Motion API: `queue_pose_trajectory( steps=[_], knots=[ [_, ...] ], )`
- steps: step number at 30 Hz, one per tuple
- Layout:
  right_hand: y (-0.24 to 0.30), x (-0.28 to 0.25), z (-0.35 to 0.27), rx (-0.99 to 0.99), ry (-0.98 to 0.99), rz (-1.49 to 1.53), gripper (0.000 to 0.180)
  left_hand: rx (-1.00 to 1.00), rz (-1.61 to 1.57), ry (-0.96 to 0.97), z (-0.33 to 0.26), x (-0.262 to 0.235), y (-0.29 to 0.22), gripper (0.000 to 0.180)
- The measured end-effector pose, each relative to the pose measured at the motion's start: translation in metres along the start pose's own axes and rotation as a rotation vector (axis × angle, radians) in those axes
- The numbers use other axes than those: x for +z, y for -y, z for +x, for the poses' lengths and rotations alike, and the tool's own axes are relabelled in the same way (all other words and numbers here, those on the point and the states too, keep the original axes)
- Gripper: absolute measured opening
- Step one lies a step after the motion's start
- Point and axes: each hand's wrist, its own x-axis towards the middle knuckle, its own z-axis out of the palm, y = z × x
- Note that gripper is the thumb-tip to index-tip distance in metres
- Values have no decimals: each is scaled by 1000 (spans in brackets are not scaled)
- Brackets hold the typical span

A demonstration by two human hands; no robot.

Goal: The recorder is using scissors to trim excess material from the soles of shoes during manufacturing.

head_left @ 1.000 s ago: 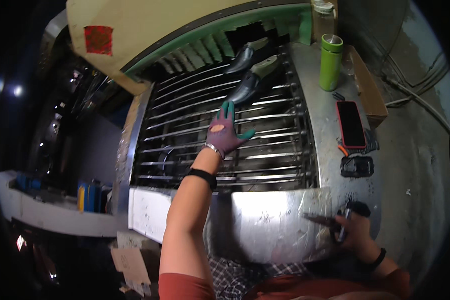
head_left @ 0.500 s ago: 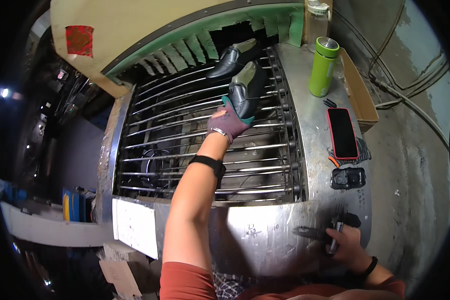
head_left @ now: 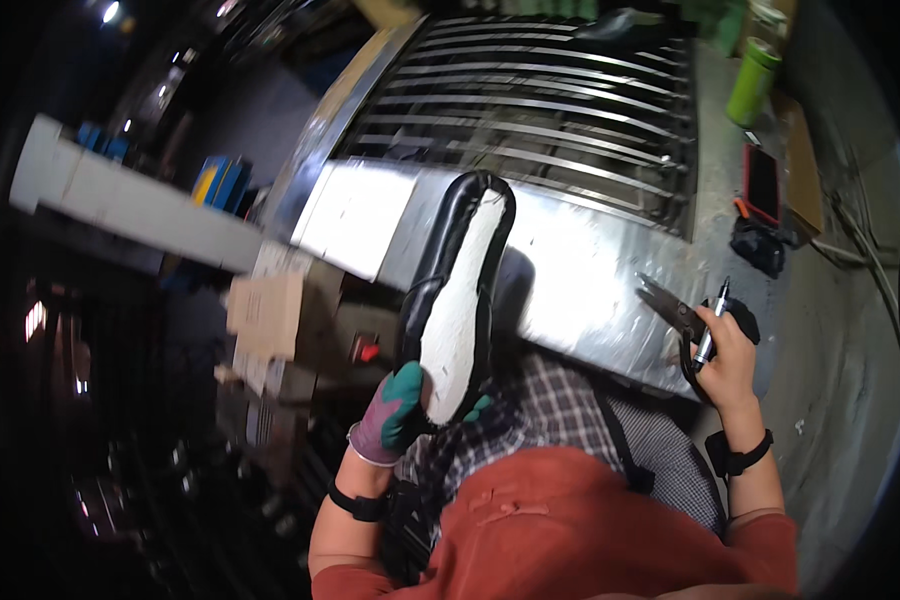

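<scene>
My left hand (head_left: 390,415), in a purple and green glove, grips a black shoe (head_left: 465,300) by one end. The shoe's white underside is turned toward me, and its other end points up over the metal table (head_left: 585,290). At the right, my bare right hand (head_left: 732,365) is closed around a silver and black marker pen (head_left: 712,328). Dark scissors (head_left: 673,310) are also in that hand, blades pointing to the far left across the tabletop. Part of their handle is hidden by the fingers.
Beyond the table runs a conveyor of metal rods (head_left: 510,100), with another black shoe (head_left: 615,25) at its far end. A green bottle (head_left: 753,82), a phone (head_left: 761,185) and a black object (head_left: 757,248) lie along the right. White paper (head_left: 355,220) and cardboard (head_left: 267,315) are at left.
My left hand has lifted the nearer shoe off the conveyor and brought it close to my body, underside showing. The view has turned and dropped. The right hand keeps the pen and scissors.
</scene>
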Motion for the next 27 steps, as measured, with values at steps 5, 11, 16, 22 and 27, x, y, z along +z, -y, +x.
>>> queue_pose_trajectory(
  steps=[5,11,16,22,27],
  knots=[
    [86,39,-26,-139,288,696,43,-37,-96,-279,-108,-19,58,64],
    [177,111,-62,350,1196,1439,45,-47,-427,-293,-140,-49,146,53],
    [189,137,-75,579,1435,1594,45,-13,-460,-261,-152,-60,166,56],
    [201,153,-75,562,1452,1623,45,46,-346,-234,-152,-68,175,60],
    [203,163,-72,544,1429,1528,45,19,-394,-198,-152,-76,179,65]
  ],
)
